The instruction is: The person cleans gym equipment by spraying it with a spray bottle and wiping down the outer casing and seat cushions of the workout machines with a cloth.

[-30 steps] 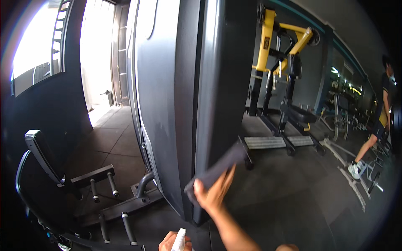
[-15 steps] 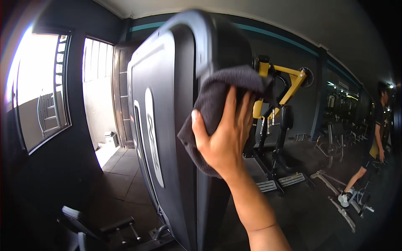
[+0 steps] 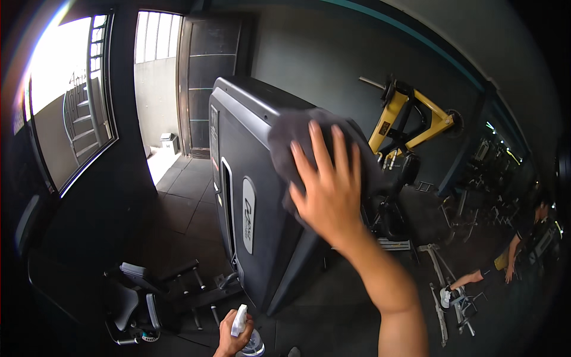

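My right hand (image 3: 330, 193) presses a dark grey cloth (image 3: 285, 140) against the top corner of a tall black gym machine housing (image 3: 267, 152). Its fingers are spread over the cloth and carry it along, while the cloth hides the corner beneath. Low in the view, my left hand (image 3: 231, 338) is closed round the neck of a spray bottle (image 3: 254, 344) with a white trigger head and a see-through body. The housing's side has a silver oval badge (image 3: 248, 215).
A black padded seat (image 3: 124, 306) and metal bars stand at lower left. Behind the housing is a yellow-framed weight machine (image 3: 410, 116). At right, a person (image 3: 514, 256) has a foot by a low metal frame (image 3: 440, 291). An open doorway (image 3: 157, 89) lies at the back left.
My view has tilted down and rolled, showing the housing's top. My right hand and the cloth have shifted to its top corner. My left hand with the spray bottle has come into view.
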